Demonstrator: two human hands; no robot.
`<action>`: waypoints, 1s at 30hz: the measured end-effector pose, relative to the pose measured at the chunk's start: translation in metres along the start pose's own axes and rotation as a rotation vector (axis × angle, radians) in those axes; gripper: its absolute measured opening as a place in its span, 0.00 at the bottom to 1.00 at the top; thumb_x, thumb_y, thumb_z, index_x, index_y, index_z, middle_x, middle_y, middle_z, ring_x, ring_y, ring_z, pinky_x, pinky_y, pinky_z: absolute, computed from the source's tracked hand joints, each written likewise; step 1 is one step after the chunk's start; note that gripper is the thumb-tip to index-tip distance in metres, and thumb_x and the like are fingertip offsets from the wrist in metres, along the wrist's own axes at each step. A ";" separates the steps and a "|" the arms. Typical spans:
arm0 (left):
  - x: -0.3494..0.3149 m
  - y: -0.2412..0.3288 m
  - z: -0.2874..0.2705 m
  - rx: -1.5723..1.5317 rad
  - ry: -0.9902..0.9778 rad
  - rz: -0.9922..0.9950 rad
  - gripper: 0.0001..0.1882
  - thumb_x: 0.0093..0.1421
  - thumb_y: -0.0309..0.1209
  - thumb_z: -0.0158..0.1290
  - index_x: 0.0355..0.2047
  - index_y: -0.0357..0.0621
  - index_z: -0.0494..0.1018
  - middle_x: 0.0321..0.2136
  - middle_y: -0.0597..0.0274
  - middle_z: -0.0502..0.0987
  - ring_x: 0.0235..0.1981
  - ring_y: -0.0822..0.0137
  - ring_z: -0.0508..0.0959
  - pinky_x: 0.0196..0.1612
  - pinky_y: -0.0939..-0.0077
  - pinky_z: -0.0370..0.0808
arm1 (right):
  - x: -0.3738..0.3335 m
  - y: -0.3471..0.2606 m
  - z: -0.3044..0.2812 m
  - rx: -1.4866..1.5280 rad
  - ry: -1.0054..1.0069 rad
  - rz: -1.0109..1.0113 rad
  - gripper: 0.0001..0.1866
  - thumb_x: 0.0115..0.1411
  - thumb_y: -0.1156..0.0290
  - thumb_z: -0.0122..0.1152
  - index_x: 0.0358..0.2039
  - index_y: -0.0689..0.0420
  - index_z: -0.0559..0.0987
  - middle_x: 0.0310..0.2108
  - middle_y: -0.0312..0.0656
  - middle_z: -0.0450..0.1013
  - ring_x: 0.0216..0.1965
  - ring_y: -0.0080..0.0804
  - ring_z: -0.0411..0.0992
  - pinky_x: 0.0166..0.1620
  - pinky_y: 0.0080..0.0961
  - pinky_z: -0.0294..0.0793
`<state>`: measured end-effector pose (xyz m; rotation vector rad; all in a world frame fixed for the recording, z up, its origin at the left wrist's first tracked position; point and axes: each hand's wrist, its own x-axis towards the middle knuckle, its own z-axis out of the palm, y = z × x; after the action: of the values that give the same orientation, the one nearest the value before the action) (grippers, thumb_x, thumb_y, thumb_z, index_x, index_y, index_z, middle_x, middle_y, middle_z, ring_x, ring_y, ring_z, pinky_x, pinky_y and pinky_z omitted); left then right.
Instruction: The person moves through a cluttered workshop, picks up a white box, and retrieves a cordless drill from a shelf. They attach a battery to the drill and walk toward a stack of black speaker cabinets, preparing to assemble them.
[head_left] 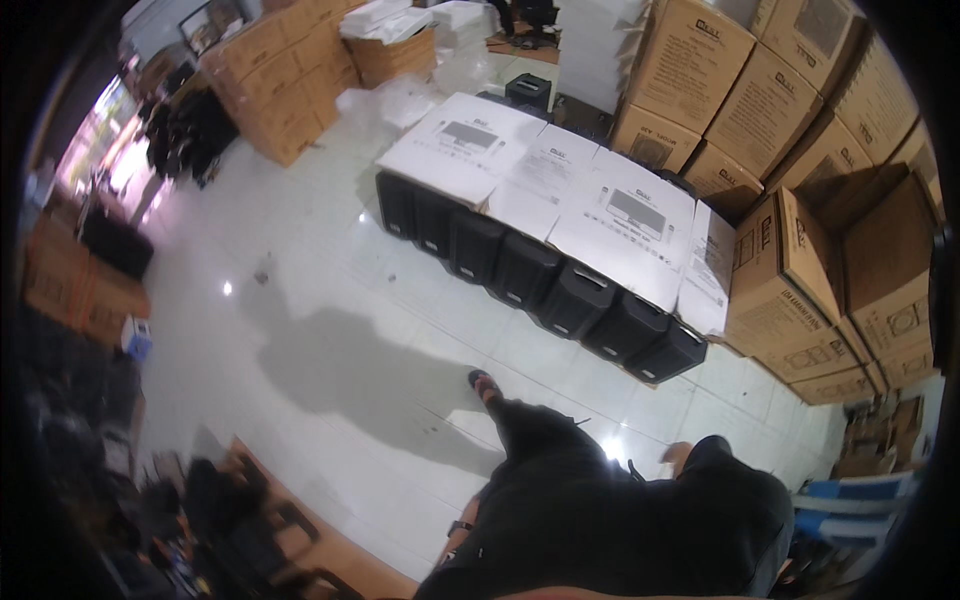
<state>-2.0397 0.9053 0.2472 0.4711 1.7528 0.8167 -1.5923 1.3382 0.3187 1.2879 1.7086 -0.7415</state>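
My left hand [469,508] hangs low beside my dark trousers, with a black watch [460,527] on the wrist. Its fingers are hidden against the cloth, so I cannot see whether it holds anything. A small, blurred patch of skin [677,456] shows by my right leg; whether it is my right hand or a foot is unclear. Ahead stands a row of several black box-shaped speakers [522,270]. Flattened white printed cartons [560,185] lie across their tops. Neither side of my body touches this row.
Brown cartons [690,70] are stacked high at the right, with an open-flapped carton [780,270] in front. More boxes [275,75] stand at the far left. Blue-and-white slats [860,507] sit at lower right. Dark clutter [225,510] borders the pale tiled floor [340,250].
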 end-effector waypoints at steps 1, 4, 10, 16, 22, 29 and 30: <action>0.020 0.005 -0.031 0.015 0.013 -0.012 0.33 0.60 0.57 0.49 0.59 0.51 0.68 0.54 0.48 0.73 0.56 0.44 0.70 0.57 0.52 0.69 | 0.016 -0.010 -0.012 0.021 0.013 0.062 0.24 0.57 0.51 0.59 0.45 0.57 0.79 0.36 0.48 0.78 0.37 0.42 0.76 0.42 0.38 0.75; 0.075 0.041 -0.117 0.138 0.120 -0.074 0.34 0.59 0.58 0.48 0.60 0.52 0.67 0.56 0.47 0.70 0.58 0.44 0.68 0.58 0.50 0.68 | 0.096 -0.105 -0.072 -0.004 0.101 0.040 0.21 0.57 0.55 0.58 0.45 0.57 0.79 0.39 0.49 0.78 0.41 0.45 0.75 0.45 0.38 0.75; 0.151 0.175 -0.269 0.464 0.477 -0.419 0.40 0.59 0.61 0.45 0.68 0.58 0.55 0.67 0.43 0.52 0.67 0.43 0.55 0.62 0.35 0.56 | 0.178 -0.579 -0.364 0.246 0.625 -0.669 0.18 0.59 0.67 0.55 0.50 0.53 0.77 0.47 0.50 0.75 0.52 0.51 0.72 0.54 0.42 0.71; 0.272 0.218 -0.448 0.360 0.375 -0.196 0.41 0.55 0.59 0.56 0.62 0.50 0.64 0.59 0.44 0.66 0.60 0.44 0.66 0.59 0.43 0.63 | 0.035 -1.018 -0.572 0.334 0.563 -1.547 0.19 0.62 0.66 0.57 0.51 0.60 0.74 0.37 0.50 0.77 0.39 0.43 0.76 0.43 0.34 0.75; 0.376 0.246 -0.649 0.322 0.351 -0.029 0.31 0.58 0.47 0.58 0.56 0.40 0.70 0.46 0.42 0.76 0.49 0.43 0.75 0.53 0.53 0.72 | 0.128 -1.110 -0.583 0.245 0.709 -1.506 0.19 0.64 0.64 0.56 0.53 0.58 0.75 0.40 0.51 0.77 0.38 0.47 0.76 0.43 0.37 0.75; 0.495 0.264 -0.815 0.173 0.013 -0.041 0.31 0.64 0.52 0.47 0.57 0.41 0.68 0.53 0.40 0.73 0.55 0.43 0.71 0.55 0.55 0.70 | 0.267 -0.862 -0.503 -0.137 0.084 0.104 0.24 0.57 0.64 0.57 0.56 0.53 0.75 0.53 0.47 0.74 0.54 0.47 0.72 0.57 0.40 0.69; 0.513 0.268 -0.842 0.102 0.019 0.058 0.31 0.64 0.53 0.47 0.57 0.42 0.68 0.53 0.40 0.73 0.56 0.43 0.70 0.56 0.56 0.69 | 0.279 -0.842 -0.504 -0.250 0.052 0.088 0.24 0.57 0.67 0.56 0.56 0.53 0.74 0.54 0.46 0.73 0.55 0.45 0.71 0.57 0.39 0.70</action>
<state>-3.0223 1.1854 0.2425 0.5863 1.8114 0.7765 -2.5656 1.6416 0.2784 1.2076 1.7135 -0.4315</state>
